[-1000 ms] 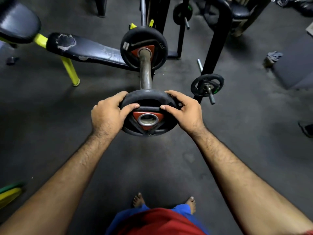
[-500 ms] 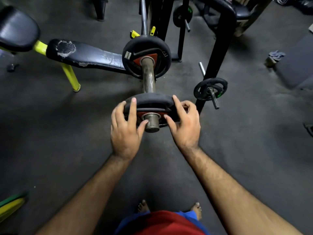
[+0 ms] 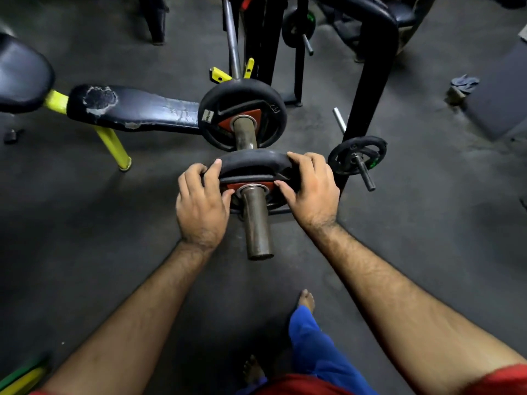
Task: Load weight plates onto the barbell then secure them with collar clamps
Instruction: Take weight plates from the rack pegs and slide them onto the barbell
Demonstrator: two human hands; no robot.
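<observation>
A black weight plate with a red centre (image 3: 252, 166) sits partway along the barbell sleeve (image 3: 256, 226), whose rusty end sticks out toward me. My left hand (image 3: 201, 208) grips the plate's left rim and my right hand (image 3: 310, 189) grips its right rim. Farther along the sleeve a second, larger black plate (image 3: 242, 112) stands against the collar, with a gap between the two plates. The thin bar (image 3: 231, 38) runs away into the rack. No collar clamp is in view.
A torn black bench with yellow legs (image 3: 128, 109) lies to the left. A black rack upright (image 3: 368, 75) stands to the right, with a small plate on a peg (image 3: 356, 155). A cloth (image 3: 463, 82) and a mat (image 3: 502, 89) lie far right.
The plate has slid farther along the sleeve toward the larger plate, so more of the sleeve end shows. Both hands went with it, still gripping its rim.
</observation>
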